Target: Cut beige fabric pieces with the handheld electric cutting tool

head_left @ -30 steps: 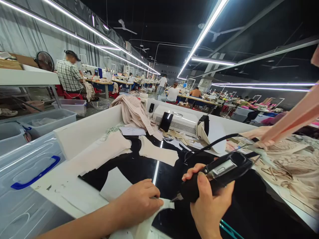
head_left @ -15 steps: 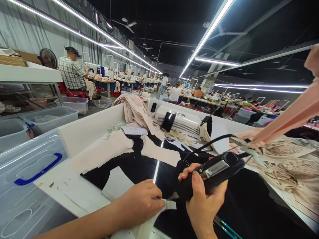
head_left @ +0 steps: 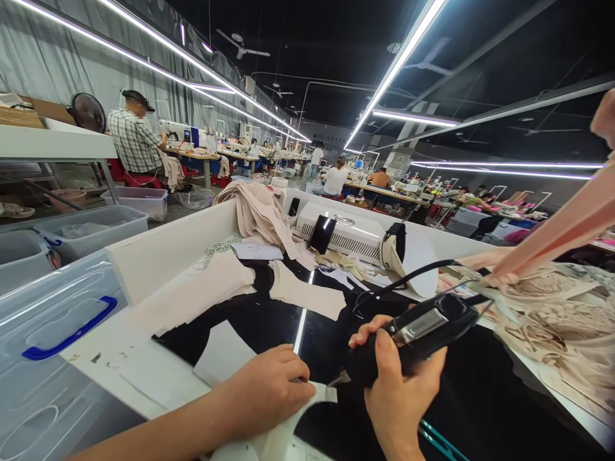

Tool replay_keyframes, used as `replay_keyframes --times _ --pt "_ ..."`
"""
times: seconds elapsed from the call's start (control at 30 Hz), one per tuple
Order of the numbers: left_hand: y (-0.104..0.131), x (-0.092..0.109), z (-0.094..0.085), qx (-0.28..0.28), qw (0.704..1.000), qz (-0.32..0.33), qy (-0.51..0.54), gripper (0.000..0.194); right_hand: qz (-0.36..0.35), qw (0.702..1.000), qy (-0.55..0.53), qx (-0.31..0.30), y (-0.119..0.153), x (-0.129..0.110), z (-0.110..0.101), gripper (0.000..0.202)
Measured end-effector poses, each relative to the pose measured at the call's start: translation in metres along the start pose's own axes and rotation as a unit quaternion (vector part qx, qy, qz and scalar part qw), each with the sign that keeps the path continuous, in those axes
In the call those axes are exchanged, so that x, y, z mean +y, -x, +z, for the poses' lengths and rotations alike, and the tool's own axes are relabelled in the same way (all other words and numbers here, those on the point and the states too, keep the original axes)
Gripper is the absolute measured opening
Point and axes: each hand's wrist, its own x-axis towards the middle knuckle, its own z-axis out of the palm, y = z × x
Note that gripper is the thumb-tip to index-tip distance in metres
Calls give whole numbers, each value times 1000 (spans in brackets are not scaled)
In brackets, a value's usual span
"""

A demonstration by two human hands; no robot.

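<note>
My right hand (head_left: 401, 390) is wrapped round a black corded hand tool (head_left: 418, 333), whose narrow metal tip points left over the black tabletop (head_left: 269, 323). The tip is close to the end of a pale fabric strip (head_left: 324, 392). My left hand (head_left: 271, 390) rests on that strip with its fingers curled and pressed together; fingertips are partly hidden. Behind it lies a white paper-like piece (head_left: 223, 352). Two stacks of cream fabric pieces, one on the left (head_left: 202, 285) and one in the middle (head_left: 305, 291), lie further back.
A white machine (head_left: 341, 230) and a hanging beige fabric pile (head_left: 259, 208) stand at the back edge. Beige garments (head_left: 562, 307) lie at right under a pink strap. Teal-handled scissors or tweezers (head_left: 439, 442) lie near my right wrist. A clear bin (head_left: 57, 346) is at left.
My right hand and the black tool have moved slightly right, so the tip sits a little further from my left hand's fingers. My left hand has barely moved.
</note>
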Motion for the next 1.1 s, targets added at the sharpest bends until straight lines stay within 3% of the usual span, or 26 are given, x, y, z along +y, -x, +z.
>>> replay_keyframes --times 0.4,0.63,0.83,1.1 --pt "0 -1 -2 -24 1000 -8 17 14 10 998 -51 -32 12 -10 1 45" --pt "1 -2 -2 -26 999 -8 23 15 6 999 -33 -37 16 -6 1 28" --pt "0 -1 -3 -21 1000 0 17 14 -1 999 -44 -7 11 -11 -2 48" --pt "-1 -1 -6 -26 999 -5 19 13 -6 999 -37 -13 10 -9 -5 43"
